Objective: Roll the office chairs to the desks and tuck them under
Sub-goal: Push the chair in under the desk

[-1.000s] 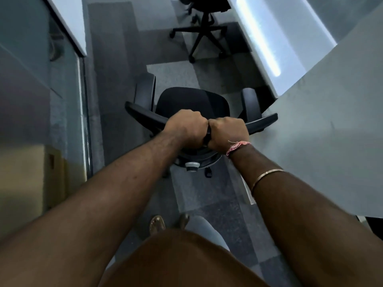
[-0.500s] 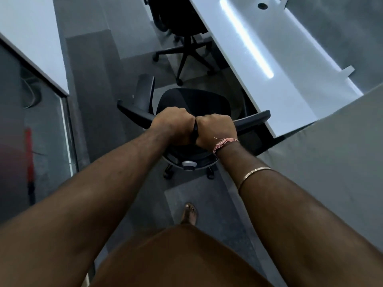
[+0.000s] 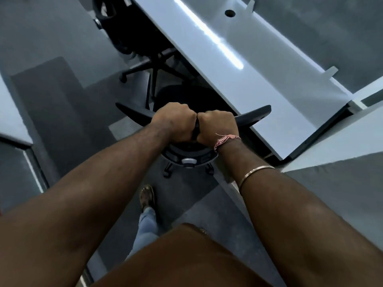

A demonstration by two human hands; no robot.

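A black office chair [image 3: 255, 117] stands in front of me, seen from above and behind. My left hand [image 3: 176, 121] and my right hand [image 3: 217, 125] grip the top edge of its backrest side by side, knuckles touching. Part of the black seat [image 3: 186, 96] lies beneath the edge of the long white desk [image 3: 259, 83] on the right. The chair's right armrest is hidden under the desk top. Its castors show below my hands.
A second black office chair [image 3: 145, 65] stands further along the same desk, partly under it. A grey partition panel [image 3: 342, 193] is close on my right. Another desk corner [image 3: 12, 121] and a glass panel are on the left. My foot [image 3: 147, 196] is on the carpet.
The chair has rolled forward and to the right, and its seat has slid partly under the white desk. Both hands have kept the same grip on the backrest.
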